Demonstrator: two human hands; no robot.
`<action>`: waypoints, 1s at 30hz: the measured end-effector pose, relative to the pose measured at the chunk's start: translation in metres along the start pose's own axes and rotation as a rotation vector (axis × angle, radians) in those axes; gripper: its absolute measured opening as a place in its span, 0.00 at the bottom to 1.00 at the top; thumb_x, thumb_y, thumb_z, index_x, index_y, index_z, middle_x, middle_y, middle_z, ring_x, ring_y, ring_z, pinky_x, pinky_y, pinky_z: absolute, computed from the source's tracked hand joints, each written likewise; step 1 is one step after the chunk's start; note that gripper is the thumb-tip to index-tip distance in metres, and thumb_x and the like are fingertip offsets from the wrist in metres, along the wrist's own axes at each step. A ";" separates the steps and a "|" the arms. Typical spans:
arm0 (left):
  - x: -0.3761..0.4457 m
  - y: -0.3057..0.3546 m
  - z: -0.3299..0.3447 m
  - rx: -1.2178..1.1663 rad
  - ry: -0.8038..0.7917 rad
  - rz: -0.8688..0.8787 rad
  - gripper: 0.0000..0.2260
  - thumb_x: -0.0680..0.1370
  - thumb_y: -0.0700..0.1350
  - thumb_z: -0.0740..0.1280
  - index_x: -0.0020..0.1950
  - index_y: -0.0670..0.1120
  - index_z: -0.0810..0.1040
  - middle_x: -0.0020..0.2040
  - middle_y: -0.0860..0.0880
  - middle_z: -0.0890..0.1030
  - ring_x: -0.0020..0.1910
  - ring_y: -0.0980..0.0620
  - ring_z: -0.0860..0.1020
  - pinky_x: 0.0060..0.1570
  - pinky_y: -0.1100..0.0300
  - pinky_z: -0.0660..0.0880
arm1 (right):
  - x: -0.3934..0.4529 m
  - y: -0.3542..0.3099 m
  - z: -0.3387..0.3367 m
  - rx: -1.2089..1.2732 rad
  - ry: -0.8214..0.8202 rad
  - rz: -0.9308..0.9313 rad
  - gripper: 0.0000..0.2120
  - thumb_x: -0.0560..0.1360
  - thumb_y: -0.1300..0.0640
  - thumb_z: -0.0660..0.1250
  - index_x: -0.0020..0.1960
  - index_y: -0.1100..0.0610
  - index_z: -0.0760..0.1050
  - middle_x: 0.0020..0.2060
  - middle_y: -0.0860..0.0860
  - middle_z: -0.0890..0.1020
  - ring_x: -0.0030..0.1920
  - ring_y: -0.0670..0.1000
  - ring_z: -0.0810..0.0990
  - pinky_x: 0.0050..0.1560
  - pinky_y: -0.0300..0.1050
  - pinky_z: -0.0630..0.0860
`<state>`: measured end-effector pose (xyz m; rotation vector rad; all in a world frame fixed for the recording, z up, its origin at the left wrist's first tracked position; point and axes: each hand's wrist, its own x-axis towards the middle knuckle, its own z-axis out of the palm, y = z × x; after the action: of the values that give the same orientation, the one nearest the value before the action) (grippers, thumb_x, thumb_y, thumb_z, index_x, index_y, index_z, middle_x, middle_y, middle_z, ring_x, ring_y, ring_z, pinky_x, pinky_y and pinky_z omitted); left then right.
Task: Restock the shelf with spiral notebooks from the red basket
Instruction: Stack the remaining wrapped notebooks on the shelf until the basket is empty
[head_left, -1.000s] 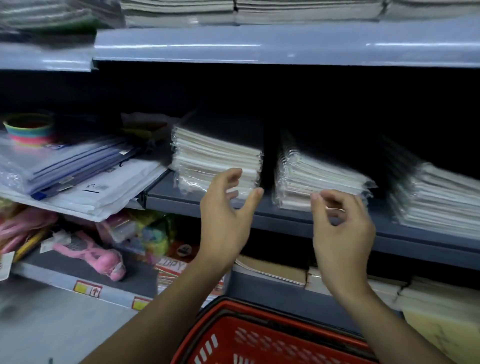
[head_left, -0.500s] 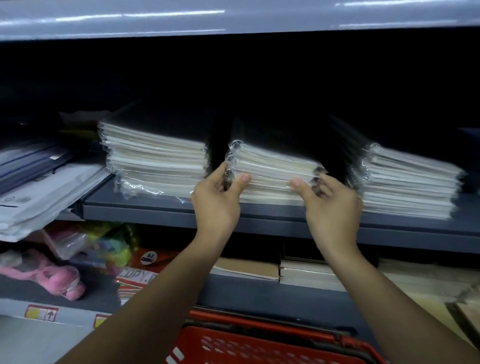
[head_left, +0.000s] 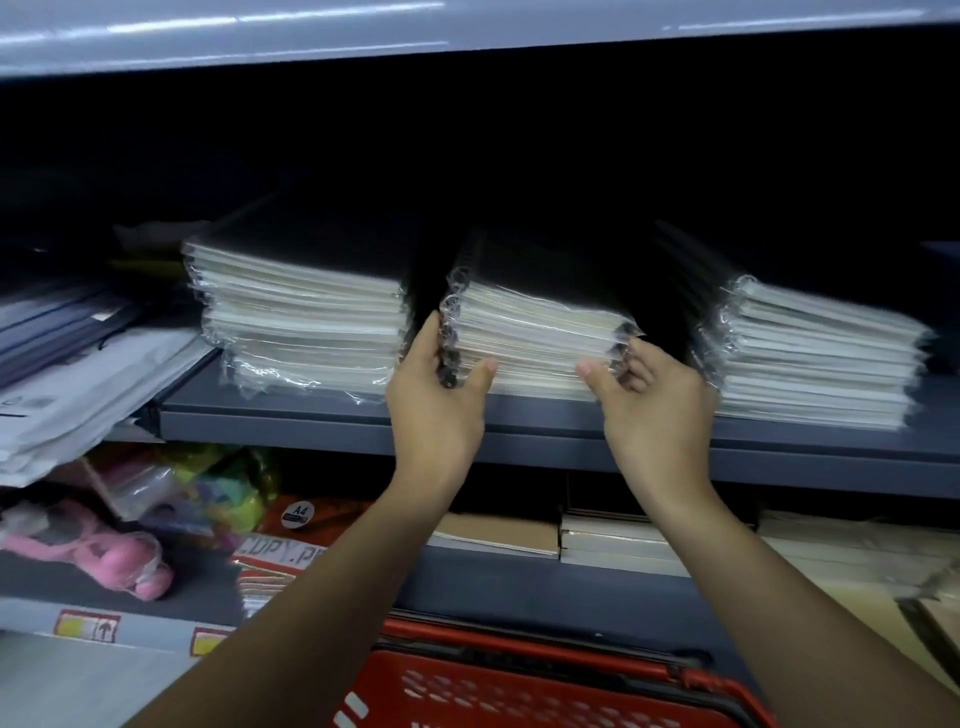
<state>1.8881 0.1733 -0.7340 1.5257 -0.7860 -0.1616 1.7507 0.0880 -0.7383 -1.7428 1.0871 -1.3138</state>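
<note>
A grey shelf (head_left: 322, 423) spans the scene, its front edge running left to right. Three stacks of plastic-wrapped spiral notebooks are seen on it: a left stack (head_left: 301, 317), a middle stack (head_left: 530, 332) and a right stack (head_left: 815, 358), each set apart by dark gaps. The notebooks are laid flat, long axis running from near to far into the shelf, page edges facing near, coil bindings along the left sides.

The middle stack is held at both near corners. The left hand (head_left: 436, 400) is wrapped around the near left corner at the coils: thumb pressed on the near page edges, fingers curled around the left side, a narrow grip. The right hand (head_left: 654, 405) is closed on the near right corner, thumb on the near face, fingers curled around the right side; how far they reach behind cannot be told.

A red basket (head_left: 519, 691) is seen at the bottom edge, near, below the arms; its contents are not visible. On the lower shelf, a red copy-paper pack (head_left: 291, 545) and a pink wrapped toy (head_left: 124, 561) are placed at left. White packets (head_left: 78, 395) lie left of the notebook shelf.
</note>
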 end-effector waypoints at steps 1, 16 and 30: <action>-0.009 0.000 0.000 0.020 0.046 0.040 0.25 0.77 0.43 0.73 0.72 0.53 0.72 0.55 0.66 0.77 0.57 0.71 0.75 0.63 0.69 0.71 | -0.001 -0.001 -0.004 0.002 -0.055 0.007 0.18 0.74 0.54 0.76 0.61 0.61 0.80 0.39 0.37 0.80 0.43 0.38 0.82 0.52 0.33 0.78; -0.067 0.059 0.121 -0.018 -0.388 0.288 0.39 0.76 0.47 0.74 0.79 0.63 0.54 0.80 0.62 0.57 0.78 0.63 0.56 0.75 0.54 0.64 | 0.021 0.034 -0.165 -0.102 0.265 -0.108 0.27 0.77 0.45 0.69 0.72 0.52 0.70 0.64 0.49 0.71 0.58 0.47 0.72 0.55 0.34 0.69; -0.057 0.043 0.159 0.020 -0.354 0.265 0.37 0.77 0.41 0.72 0.78 0.62 0.57 0.78 0.61 0.62 0.77 0.61 0.61 0.74 0.50 0.67 | 0.070 0.070 -0.174 0.179 0.077 0.147 0.30 0.73 0.48 0.75 0.73 0.55 0.73 0.67 0.47 0.77 0.65 0.44 0.76 0.65 0.39 0.70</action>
<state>1.7423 0.0773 -0.7377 1.4136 -1.2656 -0.2299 1.5769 -0.0114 -0.7298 -1.4651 1.0830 -1.3512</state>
